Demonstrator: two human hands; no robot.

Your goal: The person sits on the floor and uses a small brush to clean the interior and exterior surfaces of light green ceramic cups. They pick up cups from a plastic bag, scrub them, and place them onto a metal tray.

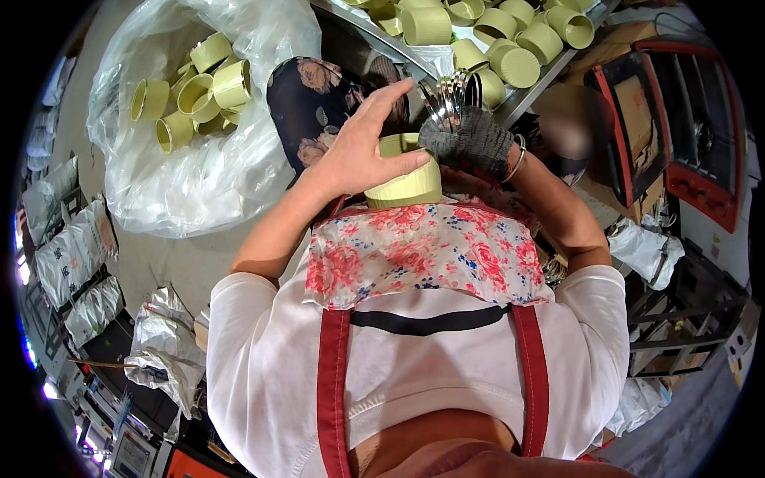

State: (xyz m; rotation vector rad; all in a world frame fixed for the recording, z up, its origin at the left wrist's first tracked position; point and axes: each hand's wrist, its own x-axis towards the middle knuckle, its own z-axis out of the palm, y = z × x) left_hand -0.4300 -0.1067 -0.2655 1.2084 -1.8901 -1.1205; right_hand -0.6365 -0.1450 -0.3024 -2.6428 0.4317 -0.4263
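Observation:
A pale yellow-green cup-shaped piece (405, 190) with a ribbed wall sits in my lap against the floral apron (422, 247). My left hand (358, 147) is bare and beside it, its thumb lying across the piece's rim and its fingers stretched out past it. On the piece's other side, my right hand (470, 139) wears a dark grey knit glove. Its fingers are closed round several thin, shiny metal rings (449, 99), which fan out above the glove. The glove is close against the piece's rim; whether they touch I cannot tell.
Beyond my hands, a metal-edged tray (522, 99) holds many similar yellow-green pieces (514, 65). A large clear plastic bag (159, 209) at the left holds several more (231, 84). Red-framed crates (661, 119) stand at the right. Silvery wrapped packages (76, 247) lie along the left.

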